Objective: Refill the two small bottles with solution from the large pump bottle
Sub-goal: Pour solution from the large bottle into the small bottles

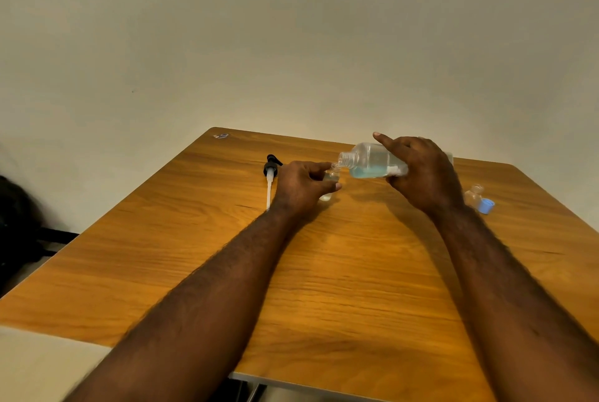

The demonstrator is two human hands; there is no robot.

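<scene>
Large bottle (372, 160): tipped in my right hand (421, 174)'s grip, mouth at the small bottle (330, 179).
Small bottle: my left hand (301, 184) gripped it on the table (324, 272).
Risk: overtilting could flood its narrow neck.

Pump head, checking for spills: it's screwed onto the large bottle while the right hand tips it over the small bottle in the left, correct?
No. The head view shows the pump head lying on the table, off the large bottle, whose neck is bare. The rest holds.
</scene>
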